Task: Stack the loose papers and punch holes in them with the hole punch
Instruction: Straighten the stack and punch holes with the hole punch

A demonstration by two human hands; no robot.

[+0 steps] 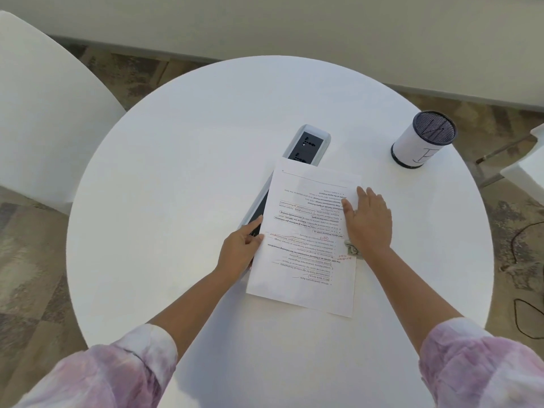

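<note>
left hand [240, 248] pinching the papers [309, 240] at their left edge, right hand [368, 222] pressing flat – squaring the stack mid-counter [176, 172]; hole punch [353, 249] peeking underneath.

A round white worktop [182, 148] stands on mottled brown-grey carpet floor [32, 278], a white moulded chair [44, 107] to its left, a pale wall [294, 22] behind.
</note>
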